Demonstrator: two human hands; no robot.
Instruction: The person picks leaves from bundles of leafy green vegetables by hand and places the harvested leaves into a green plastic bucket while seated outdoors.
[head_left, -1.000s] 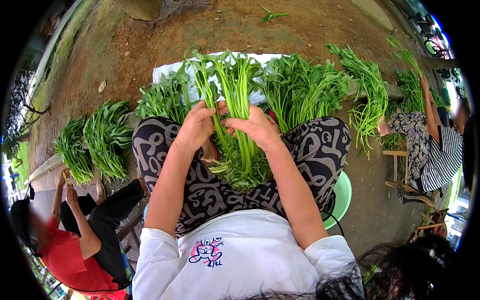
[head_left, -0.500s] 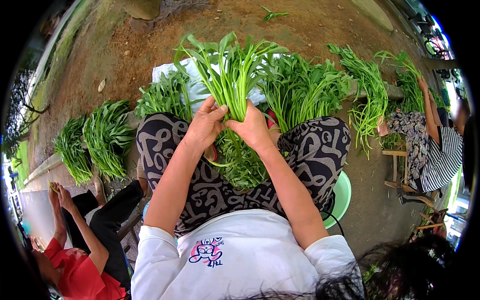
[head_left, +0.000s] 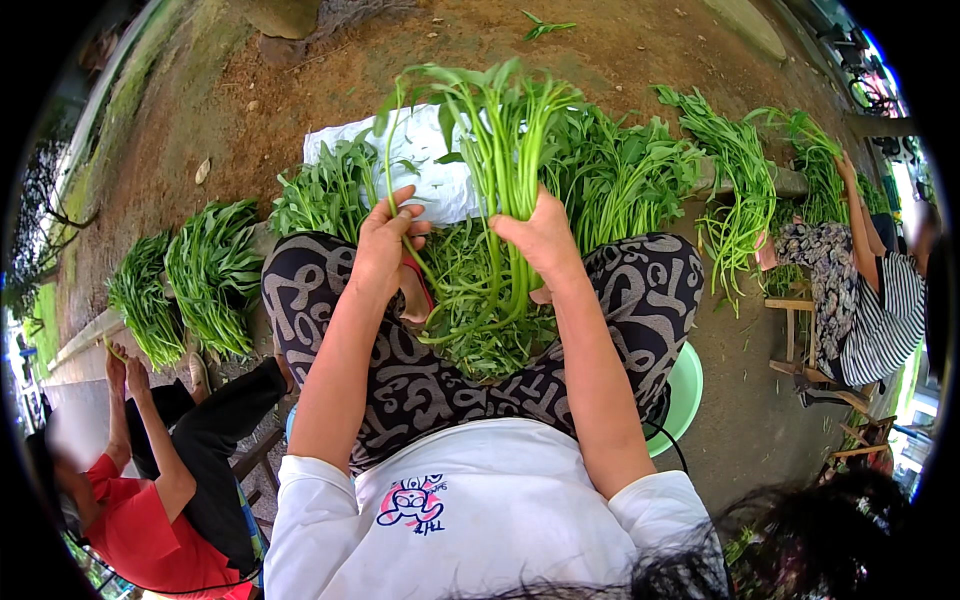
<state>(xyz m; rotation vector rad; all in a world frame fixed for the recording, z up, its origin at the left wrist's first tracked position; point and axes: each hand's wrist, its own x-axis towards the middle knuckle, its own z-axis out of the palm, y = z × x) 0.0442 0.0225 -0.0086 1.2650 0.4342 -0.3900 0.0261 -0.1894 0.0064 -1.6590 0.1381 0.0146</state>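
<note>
1. Greens bundle [head_left: 500,150] is upright over the lap, between both hands.
2. L hand [head_left: 385,245]: fingers pinching a loose stem; pull it slowly.
3. R hand [head_left: 545,240]: fingers clenched on the stems w/ firm grip; keep ends level.

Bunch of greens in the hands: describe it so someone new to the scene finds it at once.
Start at the patterned trousers of the seated person at centre. Above the lap, the left hand and right hand grip one bunch of greens by its stems, leaves fanning upward before the white sheet. It alone is held upright off the ground; the other piles lie flat.
</note>
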